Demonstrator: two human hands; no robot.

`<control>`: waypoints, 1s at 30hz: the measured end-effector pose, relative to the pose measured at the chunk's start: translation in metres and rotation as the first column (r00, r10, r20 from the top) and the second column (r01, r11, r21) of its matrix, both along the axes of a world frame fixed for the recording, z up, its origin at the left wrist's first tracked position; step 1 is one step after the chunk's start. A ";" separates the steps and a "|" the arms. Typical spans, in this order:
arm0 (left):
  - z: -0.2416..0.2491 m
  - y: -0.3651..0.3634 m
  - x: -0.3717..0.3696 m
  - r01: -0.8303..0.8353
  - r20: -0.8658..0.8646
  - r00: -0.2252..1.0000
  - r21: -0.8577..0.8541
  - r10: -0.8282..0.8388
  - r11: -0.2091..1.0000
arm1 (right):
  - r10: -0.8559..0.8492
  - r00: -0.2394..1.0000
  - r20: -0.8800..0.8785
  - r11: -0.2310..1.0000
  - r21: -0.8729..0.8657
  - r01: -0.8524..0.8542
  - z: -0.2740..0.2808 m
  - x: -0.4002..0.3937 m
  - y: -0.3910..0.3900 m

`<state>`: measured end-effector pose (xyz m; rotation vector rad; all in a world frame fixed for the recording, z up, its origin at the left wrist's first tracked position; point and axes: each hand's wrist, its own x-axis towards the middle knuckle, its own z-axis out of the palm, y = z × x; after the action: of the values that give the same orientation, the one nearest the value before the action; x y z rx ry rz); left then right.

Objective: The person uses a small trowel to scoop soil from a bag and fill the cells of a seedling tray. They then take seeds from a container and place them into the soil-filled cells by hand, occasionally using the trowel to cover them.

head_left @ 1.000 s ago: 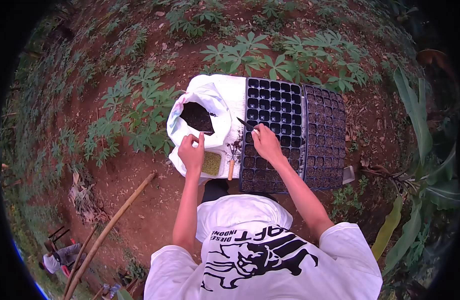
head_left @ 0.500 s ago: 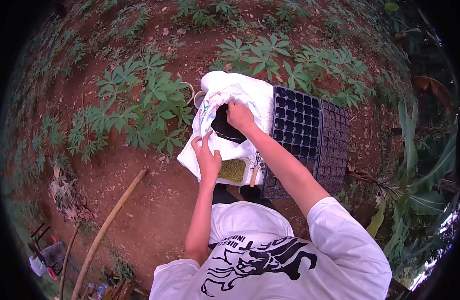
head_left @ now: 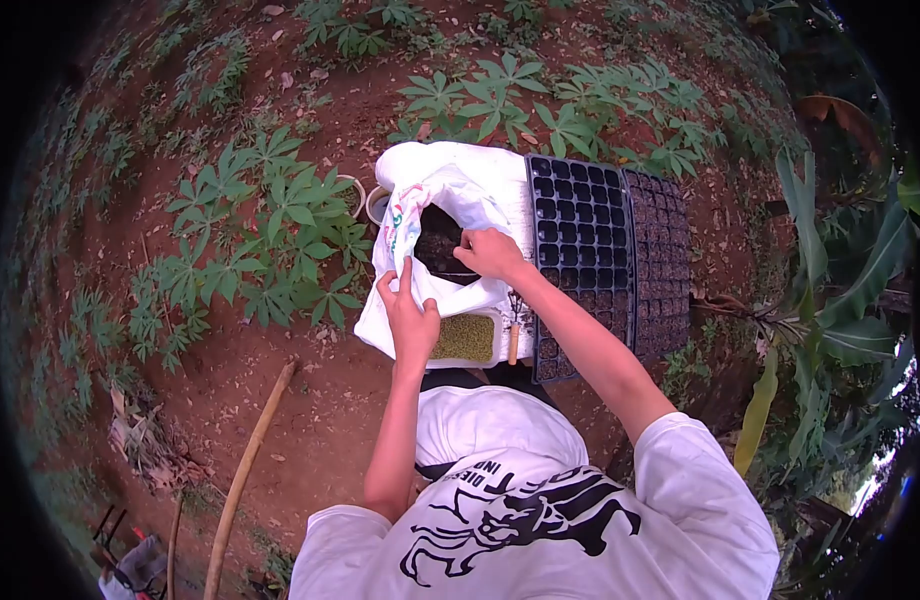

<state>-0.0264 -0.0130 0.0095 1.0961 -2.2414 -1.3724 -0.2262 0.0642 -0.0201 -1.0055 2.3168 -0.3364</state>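
Observation:
A white plastic bag (head_left: 458,187) with coloured print lies open, dark soil (head_left: 439,240) showing inside. My left hand (head_left: 412,318) holds the bag's near left side, index finger stretched along the plastic and thumb apart. Over the right side of the bag's mouth is my right hand (head_left: 488,254), its fingers curled together at the soil; what they hold, if anything, is hidden. Just right of my left hand sits a white container of small green grains (head_left: 465,338). A small wooden-handled tool (head_left: 513,340) lies beside it.
A black seedling tray (head_left: 583,225) stands to the right, its near cells filled with soil. Beyond it is another soil-filled tray (head_left: 662,265). Leafy plants (head_left: 280,200) grow at the left and back. A long stick (head_left: 248,470) lies at the lower left.
My right hand has come down from the bag's far rim to the right side of its opening. My left hand stays on the bag. The whole view has shifted slightly.

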 end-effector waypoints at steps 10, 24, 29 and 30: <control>-0.002 -0.007 0.010 0.021 0.016 1.000 -0.003 -0.021 1.000 | -0.157 0.982 0.109 0.986 -0.043 0.163 0.002 -0.002 0.010; -0.020 0.040 -0.003 -0.346 -0.070 0.739 0.813 0.670 0.468 | -0.110 0.994 0.022 0.994 0.011 0.110 0.033 -0.015 0.026; -0.075 0.068 -0.021 -0.188 -0.037 0.795 0.934 0.605 0.305 | 0.083 0.996 -0.030 0.992 0.101 -0.079 0.024 -0.029 0.051; -0.077 0.069 -0.024 -0.204 -0.024 0.793 0.931 0.609 0.303 | 0.113 0.991 -0.072 0.990 0.091 -0.106 0.022 -0.031 0.054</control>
<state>-0.0503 0.0563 -0.0674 1.3730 -0.6520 -2.3154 -0.2577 0.1180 0.0022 -1.1145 2.3112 -0.1536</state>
